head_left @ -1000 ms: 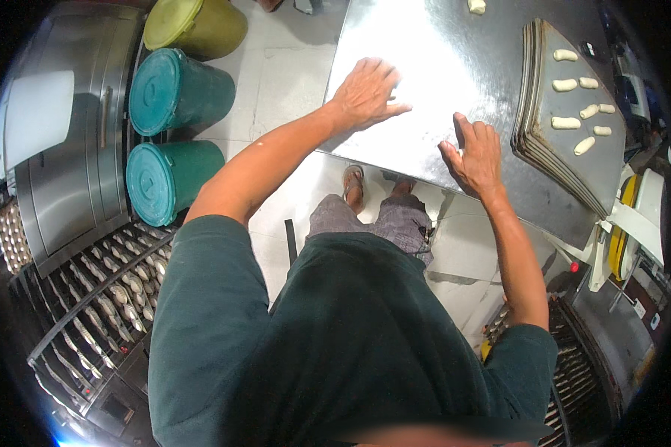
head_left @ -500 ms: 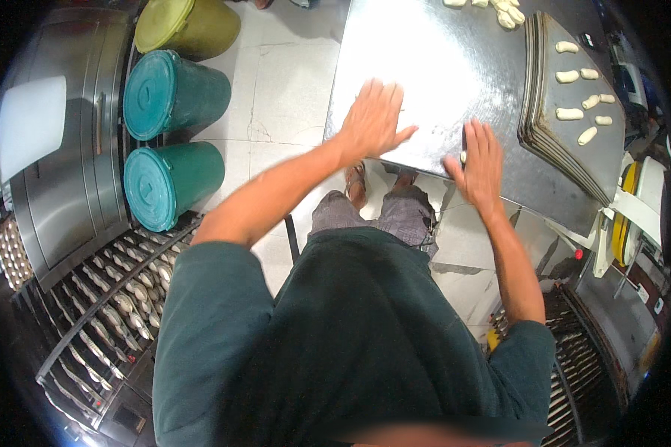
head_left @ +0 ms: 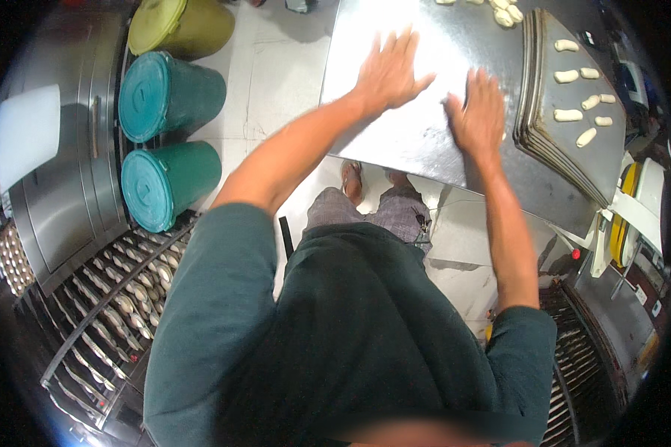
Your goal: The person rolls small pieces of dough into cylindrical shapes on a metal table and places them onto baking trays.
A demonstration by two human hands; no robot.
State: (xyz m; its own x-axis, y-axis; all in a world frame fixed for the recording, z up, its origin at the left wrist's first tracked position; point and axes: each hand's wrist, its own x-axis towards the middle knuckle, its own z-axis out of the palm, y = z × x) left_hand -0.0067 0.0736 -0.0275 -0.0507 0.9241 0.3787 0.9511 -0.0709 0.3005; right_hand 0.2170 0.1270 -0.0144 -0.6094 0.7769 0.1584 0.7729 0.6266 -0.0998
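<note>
My left hand (head_left: 390,73) lies palm down over the shiny metal table (head_left: 425,138), its fingers spread. To its right, my right hand (head_left: 479,112) is also palm down with fingers stretched out and the thumb apart. A pale bit of dough (head_left: 504,136) peeks out at the outer edge of my right palm; whatever else is beneath the palms is hidden. Several short dough rolls (head_left: 567,115) rest spaced apart on the top tray (head_left: 548,138) of a stack at the right. A heap of dough pieces (head_left: 505,13) sits at the table's far side.
Two lidded green bins (head_left: 145,186) and a yellow-green bin (head_left: 156,26) stand on the floor at the left. Racks with filled trays (head_left: 127,287) are at the lower left. A yellow and white machine (head_left: 630,212) is beyond the table at the right.
Both hands have slid forward over the table, away from my body. The pale dough bit showed by the right thumb before; one now shows at that palm's outer edge.
</note>
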